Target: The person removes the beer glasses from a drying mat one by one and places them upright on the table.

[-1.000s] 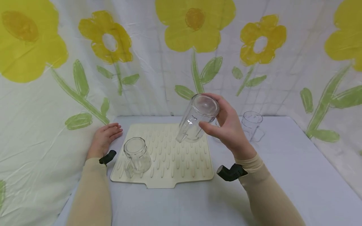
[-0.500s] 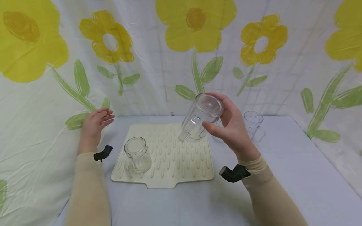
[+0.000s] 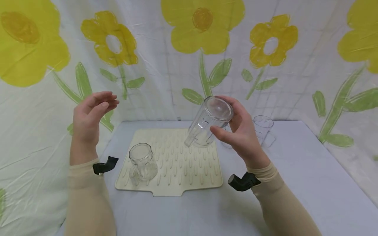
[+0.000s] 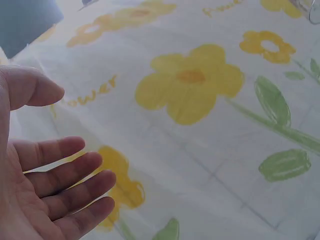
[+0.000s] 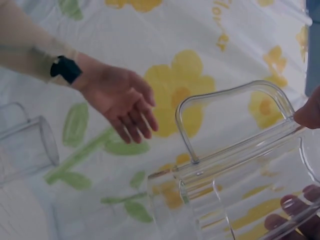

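My right hand [image 3: 240, 131] grips a clear mug [image 3: 202, 126] above the drying mat [image 3: 177, 193]. The mug is tilted, its round base facing up and its mouth pointing down to the left. In the right wrist view, the mug's handle [image 5: 225, 93] stands free of the fingers, with the thumb near one end of it. My left hand [image 3: 88, 119] is raised to the left of the mat and holds nothing; its fingers are relaxed and gently bent in the left wrist view. Another clear mug [image 3: 147, 167] stands on the mat's left part, handle toward the front.
Behind my right hand, a further clear mug [image 3: 263, 126] stands on the white table [image 3: 298, 170]. Part of one more clear item [image 3: 225, 145] shows beside my right thumb, mostly hidden. A flower-printed curtain [image 3: 153, 65] closes off the back and sides.
My left hand has risen from beside the mat's back left corner and moved slightly left. The right hand with its mug has shifted only slightly to the right.
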`<action>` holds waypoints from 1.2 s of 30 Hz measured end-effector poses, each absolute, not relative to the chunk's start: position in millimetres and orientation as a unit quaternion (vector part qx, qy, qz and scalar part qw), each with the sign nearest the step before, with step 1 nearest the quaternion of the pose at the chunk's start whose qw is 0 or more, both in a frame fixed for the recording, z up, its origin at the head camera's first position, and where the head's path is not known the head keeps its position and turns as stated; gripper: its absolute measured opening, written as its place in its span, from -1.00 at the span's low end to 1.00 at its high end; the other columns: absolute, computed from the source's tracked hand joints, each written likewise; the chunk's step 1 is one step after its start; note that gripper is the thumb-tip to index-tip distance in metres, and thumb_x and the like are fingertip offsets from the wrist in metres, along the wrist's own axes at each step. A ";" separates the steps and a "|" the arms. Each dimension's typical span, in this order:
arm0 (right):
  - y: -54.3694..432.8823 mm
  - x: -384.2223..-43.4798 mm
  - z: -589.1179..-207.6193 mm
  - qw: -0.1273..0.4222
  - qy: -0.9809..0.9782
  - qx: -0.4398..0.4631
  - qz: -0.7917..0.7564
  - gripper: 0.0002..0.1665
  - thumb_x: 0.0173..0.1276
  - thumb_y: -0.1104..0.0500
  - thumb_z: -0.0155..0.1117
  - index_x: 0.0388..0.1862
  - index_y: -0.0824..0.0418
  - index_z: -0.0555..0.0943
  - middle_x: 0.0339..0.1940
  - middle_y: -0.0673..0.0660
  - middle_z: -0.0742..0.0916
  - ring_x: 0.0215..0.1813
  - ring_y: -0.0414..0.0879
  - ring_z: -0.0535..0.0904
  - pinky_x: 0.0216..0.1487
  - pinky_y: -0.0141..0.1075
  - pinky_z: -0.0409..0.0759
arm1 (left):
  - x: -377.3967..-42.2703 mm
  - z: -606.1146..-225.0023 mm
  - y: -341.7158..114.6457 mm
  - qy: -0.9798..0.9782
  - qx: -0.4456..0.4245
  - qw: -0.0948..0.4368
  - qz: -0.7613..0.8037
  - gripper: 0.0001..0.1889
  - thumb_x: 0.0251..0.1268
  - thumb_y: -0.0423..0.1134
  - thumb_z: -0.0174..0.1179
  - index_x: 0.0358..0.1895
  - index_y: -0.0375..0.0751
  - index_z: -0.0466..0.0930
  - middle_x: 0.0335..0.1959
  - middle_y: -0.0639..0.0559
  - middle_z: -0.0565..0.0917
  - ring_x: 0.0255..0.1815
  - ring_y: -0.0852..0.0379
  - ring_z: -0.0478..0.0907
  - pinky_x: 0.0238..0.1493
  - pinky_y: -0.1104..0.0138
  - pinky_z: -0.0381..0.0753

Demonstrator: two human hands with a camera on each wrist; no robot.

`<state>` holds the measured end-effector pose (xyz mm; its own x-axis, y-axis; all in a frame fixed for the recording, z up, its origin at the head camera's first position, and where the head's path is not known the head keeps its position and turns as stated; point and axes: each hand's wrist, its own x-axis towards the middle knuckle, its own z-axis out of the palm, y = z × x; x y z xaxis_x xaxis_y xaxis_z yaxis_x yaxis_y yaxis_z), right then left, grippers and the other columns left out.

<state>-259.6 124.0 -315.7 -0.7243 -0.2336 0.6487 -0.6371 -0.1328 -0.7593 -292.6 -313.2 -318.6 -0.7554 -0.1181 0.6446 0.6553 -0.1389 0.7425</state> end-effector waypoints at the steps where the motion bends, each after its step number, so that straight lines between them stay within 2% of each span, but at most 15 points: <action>1: 123.5 -259.3 -315.7 0.151 -0.640 0.340 0.672 -0.15 0.25 0.45 0.50 0.55 0.23 0.53 0.40 0.15 0.70 0.39 0.07 0.62 0.51 -0.17 0.54 | -288.7 -314.8 -307.7 -0.599 -0.243 0.268 -0.715 -0.64 0.50 -0.50 0.22 0.25 -0.65 0.66 0.04 -0.19 0.87 0.03 -0.02 0.85 0.26 0.29 0.80; 11: 120.0 -259.4 -316.5 0.153 -0.638 0.342 0.673 -0.13 0.24 0.45 0.50 0.56 0.22 0.53 0.41 0.15 0.70 0.41 0.09 0.61 0.55 -0.15 0.53 | -252.8 -293.3 -249.3 -0.601 -0.376 0.251 -0.659 -0.49 0.33 -0.61 0.17 0.36 -0.61 0.59 0.24 -0.29 0.78 0.24 -0.13 0.77 0.46 0.23 0.70; 15: 118.8 -257.8 -316.5 0.151 -0.637 0.342 0.674 -0.13 0.24 0.44 0.50 0.56 0.21 0.52 0.42 0.15 0.69 0.43 0.09 0.60 0.57 -0.14 0.51 | -244.0 -293.3 -226.5 -0.633 -0.407 0.246 -0.611 -0.41 0.28 -0.58 0.29 0.43 -0.60 0.54 0.31 -0.27 0.74 0.31 -0.12 0.73 0.51 0.20 0.66; 20: 117.5 -256.5 -315.8 0.154 -0.635 0.343 0.675 -0.13 0.24 0.43 0.51 0.56 0.21 0.52 0.42 0.15 0.70 0.44 0.09 0.60 0.58 -0.12 0.50 | -239.9 -298.5 -200.4 -0.673 -0.444 0.239 -0.541 -0.25 0.22 -0.42 0.50 0.52 -0.49 0.50 0.40 -0.25 0.68 0.39 -0.15 0.68 0.56 0.13 0.62; 25: 114.0 -255.2 -315.9 0.155 -0.633 0.341 0.678 -0.13 0.23 0.43 0.51 0.55 0.20 0.53 0.41 0.16 0.71 0.43 0.10 0.61 0.57 -0.11 0.52 | -242.5 -306.8 -181.0 -0.719 -0.458 0.221 -0.473 -0.07 0.13 -0.19 0.72 0.58 -0.30 0.49 0.47 -0.11 0.64 0.44 -0.13 0.64 0.59 0.11 0.61; 30: 109.8 -253.2 -315.7 0.155 -0.634 0.343 0.676 -0.15 0.24 0.44 0.51 0.54 0.22 0.53 0.39 0.15 0.71 0.39 0.09 0.63 0.53 -0.13 0.55 | -246.5 -318.3 -165.9 -0.751 -0.458 0.187 -0.437 0.09 -0.04 -0.17 0.82 0.65 -0.11 0.44 0.51 0.05 0.60 0.51 0.00 0.58 0.59 0.08 0.58; 34: 107.7 -252.4 -315.0 0.157 -0.629 0.348 0.677 -0.16 0.25 0.43 0.51 0.54 0.23 0.53 0.38 0.15 0.72 0.36 0.07 0.65 0.50 -0.15 0.57 | -251.4 -326.6 -156.4 -0.766 -0.452 0.170 -0.425 0.11 -0.02 -0.13 0.82 0.68 0.05 0.40 0.52 0.18 0.57 0.51 0.11 0.55 0.56 0.06 0.60; 36: 107.0 -251.5 -314.8 0.156 -0.628 0.350 0.678 -0.17 0.26 0.42 0.51 0.54 0.23 0.53 0.38 0.15 0.73 0.36 0.07 0.65 0.50 -0.15 0.57 | -255.0 -331.1 -152.7 -0.767 -0.451 0.169 -0.423 0.10 0.01 -0.13 0.81 0.68 0.07 0.39 0.51 0.19 0.57 0.48 0.14 0.57 0.52 0.07 0.63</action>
